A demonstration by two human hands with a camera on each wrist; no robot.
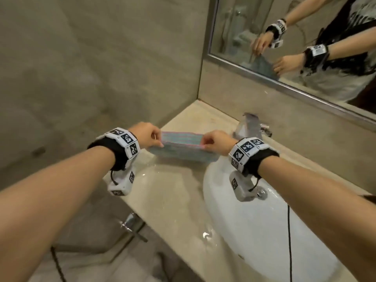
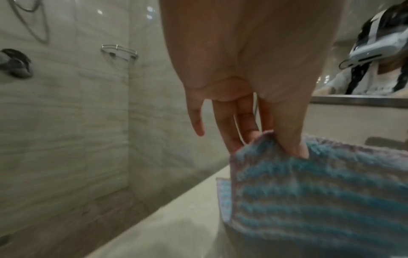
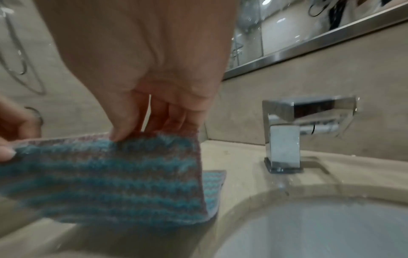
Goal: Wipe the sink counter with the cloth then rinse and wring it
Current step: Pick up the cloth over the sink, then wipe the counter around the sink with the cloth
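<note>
held the cloth (image 1: 184, 148) stretched between both hands, above the worktop (image 1: 175, 200) left of the basin (image 1: 264, 231), lower edge hanging close to the surface. left hand (image 1: 147, 135) grip narrow, thumb and fingers pinched on the left top corner; right hand (image 1: 215, 142) grip likewise narrow, pinched on the right top corner. looked folded double, one layer showing behind the other in the right wrist view. probably pulled taut to square the fold into a flat pad for wiping. faucet (image 3: 287, 139) stood apart, right of the cloth. judged wiping not yet begun; rinse and wring outstanding.
</note>
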